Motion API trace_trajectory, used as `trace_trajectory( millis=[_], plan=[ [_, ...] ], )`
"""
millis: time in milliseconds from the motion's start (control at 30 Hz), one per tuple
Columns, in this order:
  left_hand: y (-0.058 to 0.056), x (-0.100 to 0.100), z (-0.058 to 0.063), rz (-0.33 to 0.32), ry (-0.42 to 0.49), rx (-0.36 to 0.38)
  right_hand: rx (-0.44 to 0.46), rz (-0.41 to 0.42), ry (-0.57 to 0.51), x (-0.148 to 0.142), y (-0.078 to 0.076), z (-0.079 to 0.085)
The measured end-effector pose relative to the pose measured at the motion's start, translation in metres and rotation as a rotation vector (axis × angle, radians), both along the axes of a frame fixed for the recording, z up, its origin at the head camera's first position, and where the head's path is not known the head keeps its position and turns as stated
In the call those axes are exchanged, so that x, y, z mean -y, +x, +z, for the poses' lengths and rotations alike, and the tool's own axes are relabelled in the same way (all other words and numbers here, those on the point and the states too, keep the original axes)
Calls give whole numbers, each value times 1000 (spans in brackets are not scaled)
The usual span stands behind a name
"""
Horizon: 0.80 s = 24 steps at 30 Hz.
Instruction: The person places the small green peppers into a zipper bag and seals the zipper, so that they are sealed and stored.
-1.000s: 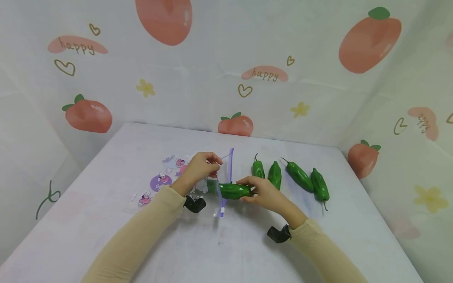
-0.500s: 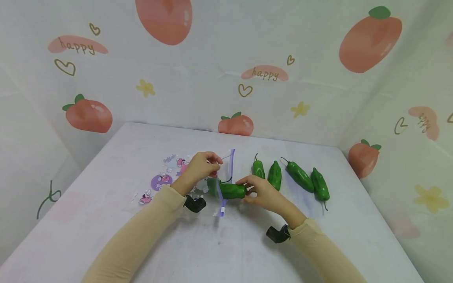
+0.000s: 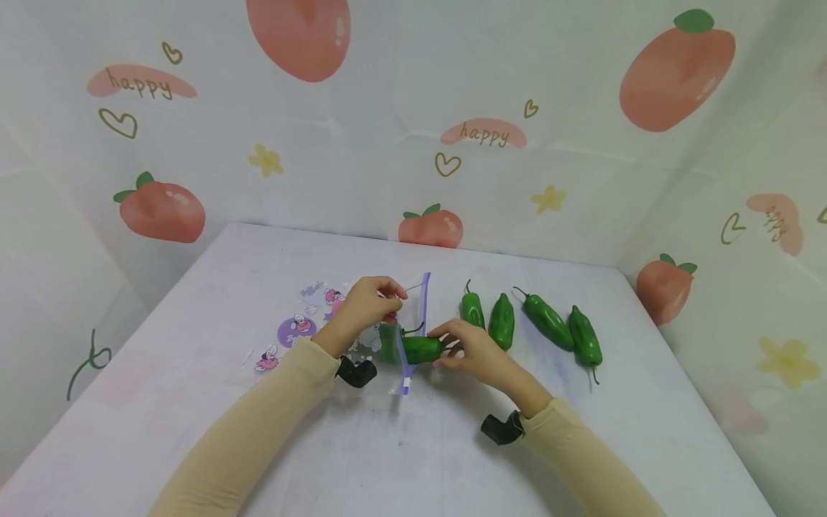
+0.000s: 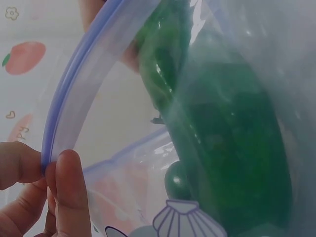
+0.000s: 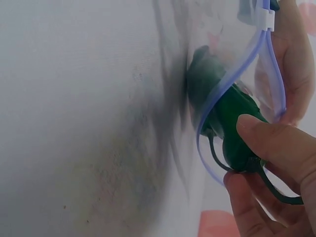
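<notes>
My left hand (image 3: 371, 305) pinches the purple-rimmed edge of a clear zip bag (image 4: 69, 98) between thumb and fingers, and the bag's mouth gapes to the right. My right hand (image 3: 474, 352) grips a green pepper (image 3: 421, 350) by its stem end, thumb on one side and fingers on the other. The pepper's front part is inside the bag and its stem end sticks out of the mouth. In the right wrist view a second green pepper (image 5: 197, 79) lies inside the bag beside it, its stem curving out near the purple rim.
Right of the bag several more green peppers lie on the white table (image 3: 400, 459), among them an upright-lying one (image 3: 501, 321), a slanted one (image 3: 548, 323) and the rightmost one (image 3: 584, 337). Behind the table hangs a peach-printed cloth (image 3: 362, 143).
My right hand has moved a little left, and the pepper has slid deeper into the bag. A dark stem now shows at the bag's mouth. My left hand has stayed in place.
</notes>
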<state>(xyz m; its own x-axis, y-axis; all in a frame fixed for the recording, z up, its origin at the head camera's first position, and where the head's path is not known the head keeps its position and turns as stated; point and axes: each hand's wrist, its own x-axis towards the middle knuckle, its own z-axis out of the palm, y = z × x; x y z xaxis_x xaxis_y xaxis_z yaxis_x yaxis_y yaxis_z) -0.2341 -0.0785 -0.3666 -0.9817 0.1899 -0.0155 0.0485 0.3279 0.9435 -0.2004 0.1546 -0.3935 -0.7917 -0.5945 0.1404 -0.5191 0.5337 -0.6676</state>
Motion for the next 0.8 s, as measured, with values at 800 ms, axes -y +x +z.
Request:
trace_trajectory(
  millis=[800],
  plan=[
    [-2, -1, -1, 6, 15, -5, 15, -39, -48, 11, -1, -9]
  ],
)
